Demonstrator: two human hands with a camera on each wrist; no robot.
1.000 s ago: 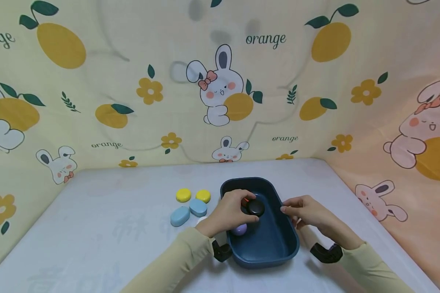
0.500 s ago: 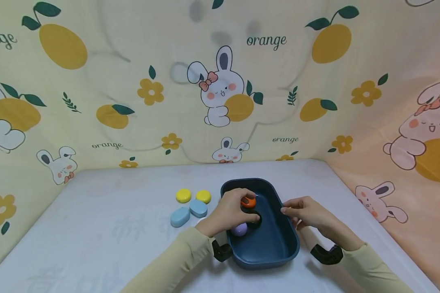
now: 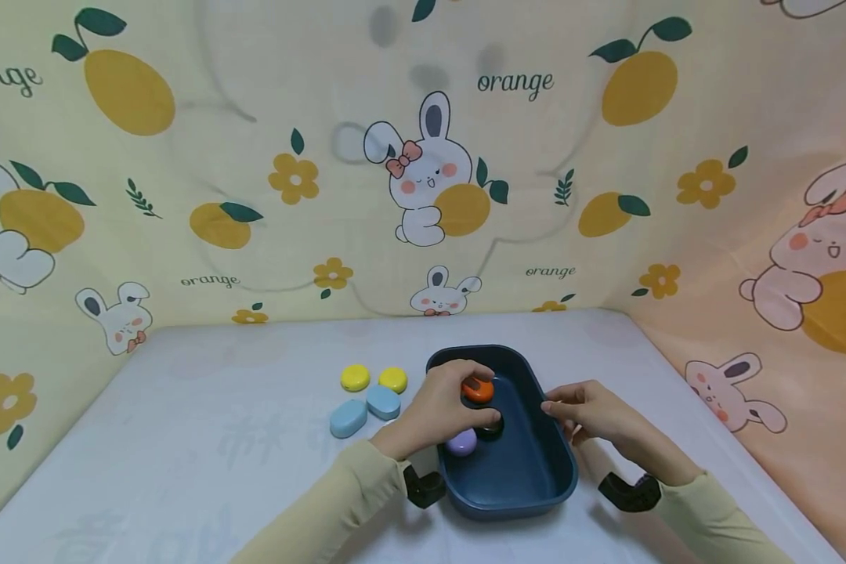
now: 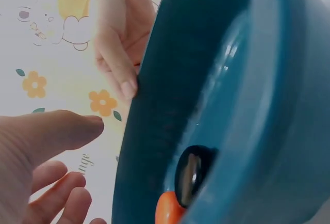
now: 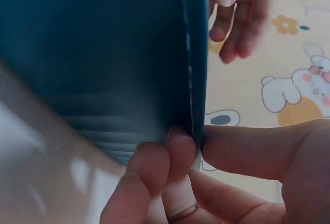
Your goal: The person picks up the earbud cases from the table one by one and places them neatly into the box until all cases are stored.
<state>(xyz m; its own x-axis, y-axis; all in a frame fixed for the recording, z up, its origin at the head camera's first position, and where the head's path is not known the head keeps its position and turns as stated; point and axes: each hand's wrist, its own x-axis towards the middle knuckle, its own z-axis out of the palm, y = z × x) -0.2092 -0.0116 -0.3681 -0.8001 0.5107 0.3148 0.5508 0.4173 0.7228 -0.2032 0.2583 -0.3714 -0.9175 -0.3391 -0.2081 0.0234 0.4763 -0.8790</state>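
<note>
My left hand (image 3: 433, 407) hovers over the left side of a dark blue rectangular bin (image 3: 515, 486), its thumb and fingers apart with nothing between them. Below it in the bin lie a glossy black rounded piece (image 3: 492, 428), an orange one (image 3: 478, 390) and a purple one (image 3: 461, 443). The left wrist view shows the black piece (image 4: 192, 175) touching the orange piece (image 4: 169, 208). On the bin's right side, my right hand (image 3: 599, 409) pinches the rim; the thumb (image 5: 242, 149) is at one face of the wall and the fingertips (image 5: 180, 149) at the other.
Left of the bin, two yellow round pieces (image 3: 356, 377) and two light blue oval pieces (image 3: 348, 418) lie on the white-covered table (image 3: 183, 439). Behind and to the right hangs a printed cloth (image 3: 268, 102) with rabbits and oranges.
My left hand has let go of the black piece, which dropped into the bin from between its fingers, uncovering the orange piece. The right hand stays on the rim.
</note>
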